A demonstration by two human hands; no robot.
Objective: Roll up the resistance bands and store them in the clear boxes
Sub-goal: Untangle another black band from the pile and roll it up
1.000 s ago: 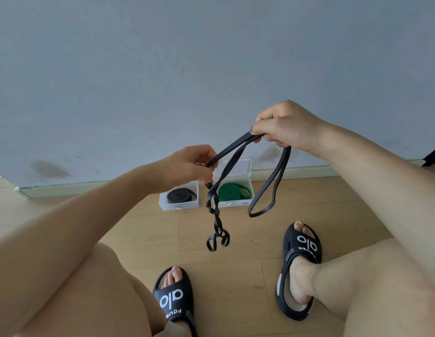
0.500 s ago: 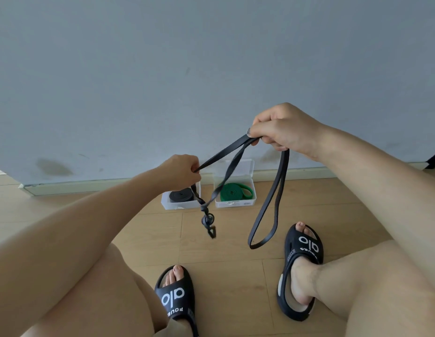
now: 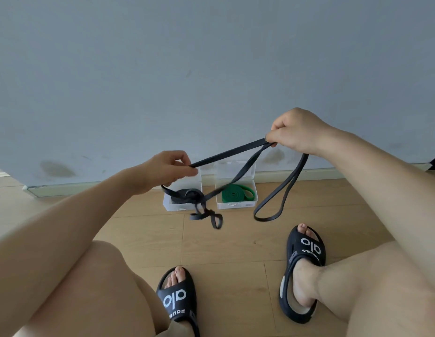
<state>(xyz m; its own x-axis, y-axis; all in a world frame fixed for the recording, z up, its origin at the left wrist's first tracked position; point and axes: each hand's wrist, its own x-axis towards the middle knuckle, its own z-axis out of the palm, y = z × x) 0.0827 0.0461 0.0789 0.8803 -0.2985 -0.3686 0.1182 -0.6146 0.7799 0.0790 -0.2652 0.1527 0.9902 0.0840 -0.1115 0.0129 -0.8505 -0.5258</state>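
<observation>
A long thin black resistance band [image 3: 227, 154] stretches in the air between my hands. My left hand [image 3: 166, 170] pinches one part of it; a twisted, tangled end [image 3: 206, 215] dangles below. My right hand [image 3: 294, 132] grips the other part higher up, with a loose loop [image 3: 279, 190] hanging down from it. On the floor by the wall stand two open clear boxes: the left box [image 3: 167, 205] holds a rolled black band [image 3: 185, 194], the right box [image 3: 236, 205] holds a rolled green band [image 3: 237, 194].
A grey wall [image 3: 211, 69] with a baseboard runs right behind the boxes. My bare knees and my feet in black slides [image 3: 175, 302] [image 3: 301, 271] rest on the wooden floor in front.
My left hand has slid leftward along the band, pulling it tighter. The twisted end swung and loosened below it. My right hand has stayed nearly in place.
</observation>
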